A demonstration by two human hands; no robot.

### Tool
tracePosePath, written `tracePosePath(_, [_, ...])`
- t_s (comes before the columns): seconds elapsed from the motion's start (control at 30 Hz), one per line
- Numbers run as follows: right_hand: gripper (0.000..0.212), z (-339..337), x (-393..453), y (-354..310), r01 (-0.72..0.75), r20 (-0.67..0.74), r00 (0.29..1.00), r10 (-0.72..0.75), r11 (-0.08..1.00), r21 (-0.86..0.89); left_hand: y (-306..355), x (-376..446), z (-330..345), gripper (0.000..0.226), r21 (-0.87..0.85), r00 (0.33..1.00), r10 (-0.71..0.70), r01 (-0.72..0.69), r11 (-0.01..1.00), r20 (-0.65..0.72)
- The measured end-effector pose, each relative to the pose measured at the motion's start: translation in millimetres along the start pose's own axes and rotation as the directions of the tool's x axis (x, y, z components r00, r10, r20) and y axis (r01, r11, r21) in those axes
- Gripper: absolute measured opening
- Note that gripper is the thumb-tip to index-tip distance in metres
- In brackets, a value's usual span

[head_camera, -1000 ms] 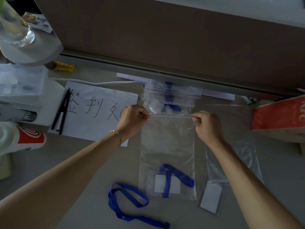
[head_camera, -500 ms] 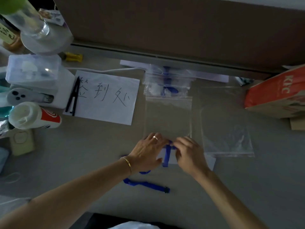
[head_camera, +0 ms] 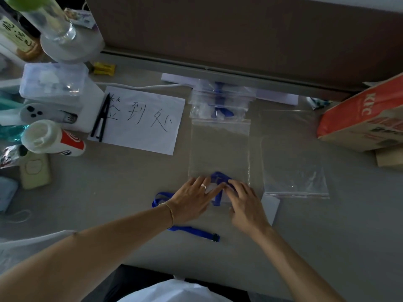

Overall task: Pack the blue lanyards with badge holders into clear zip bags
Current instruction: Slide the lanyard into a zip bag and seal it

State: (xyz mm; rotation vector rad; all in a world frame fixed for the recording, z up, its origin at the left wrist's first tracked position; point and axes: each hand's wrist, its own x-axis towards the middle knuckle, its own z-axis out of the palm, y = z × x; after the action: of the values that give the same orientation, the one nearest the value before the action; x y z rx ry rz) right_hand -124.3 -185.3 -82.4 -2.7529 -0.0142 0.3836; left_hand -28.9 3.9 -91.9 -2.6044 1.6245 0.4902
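Zip bag (head_camera: 219, 147) is thin clear plastic film, glossy, lightly wrinkled; second clear plastic bag (head_camera: 292, 158) beside it shows shiny creases. Stack of filled bags (head_camera: 220, 101) has the same glossy film. Lanyard (head_camera: 192, 231) is blue woven cloth strap, matt, with a small black clip, material unclear. Badge holder (head_camera: 270, 205) looks like smooth white card or plastic, cannot tell which. Desk (head_camera: 130, 182) is matt grey-beige, smooth. Sign sheet (head_camera: 141, 120) is matt white paper with ink strokes. Storage box (head_camera: 53, 82) is translucent plastic, glossy. KFC bag (head_camera: 366, 118) is brown paper, printed red, matt. Left hand (head_camera: 192, 199) wears a shiny metal ring and a thin gold-tone bracelet.
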Motion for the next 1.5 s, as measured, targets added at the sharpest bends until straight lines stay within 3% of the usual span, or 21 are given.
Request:
tracePosePath(0.1, [0.060,-8,5,7,0.046,-0.053,0.998,-0.044,0.998,0.048,-7,-2,-7,0.070,-0.042,0.999,0.029,-0.030,0.999,-0.016])
tracePosePath(0.27, [0.047,-32,23,7,0.037,-0.139,0.990,-0.019,0.991,0.131,-19,-6,-37,0.051,-0.391,0.996,-0.083,0.063,0.918,-0.034])
tracePosePath(0.47, [0.045,-34,51,16,-0.044,-0.241,0.969,0.056,0.998,0.053,-39,10,-51,0.047,-0.393,0.975,-0.193,0.137,0.909,-0.107])
tracePosePath(0.57, [0.042,-31,59,15,0.003,-0.326,0.945,-0.016,0.999,-0.041,-49,20,-44,0.048,-0.375,0.969,-0.240,0.199,0.906,-0.065])
tracePosePath(0.67, [0.052,-20,61,15,0.117,-0.192,0.972,-0.138,0.986,-0.120,-50,23,-36,0.050,-0.368,0.965,-0.260,0.231,0.900,-0.029])
tracePosePath(0.77, [0.076,-8,56,15,0.133,0.040,0.991,-0.127,0.973,-0.189,-50,27,-28,0.049,-0.336,0.966,-0.250,0.214,0.917,-0.068])
tracePosePath(0.93, [0.064,-6,56,21,0.163,-0.056,0.982,-0.179,0.962,-0.218,-57,36,-29,0.046,-0.369,0.957,-0.280,0.234,0.899,-0.077])
tracePosePath(1.13, [0.054,-30,62,24,0.207,0.027,0.978,-0.206,0.977,-0.043,-69,52,-39,0.027,-0.488,0.904,-0.426,0.382,0.784,0.023])
tracePosePath(1.23, [0.041,-46,72,25,0.106,0.063,0.992,-0.111,0.991,0.086,-74,59,-50,0.028,-0.609,0.866,-0.482,0.454,0.650,0.131])
tracePosePath(1.33, [0.036,-53,84,31,-0.013,0.084,0.996,0.001,0.990,0.143,-78,61,-55,0.042,-0.695,0.830,-0.522,0.493,0.523,0.196])
tracePosePath(1.4, [0.035,-50,89,34,-0.078,0.067,0.995,0.071,0.990,0.113,-80,59,-54,0.044,-0.703,0.824,-0.542,0.485,0.521,0.167])
tracePosePath(1.5, [0.032,-44,94,38,-0.161,-0.004,0.987,0.162,0.986,0.035,-81,58,-51,0.028,-0.688,0.828,-0.552,0.456,0.564,0.098])
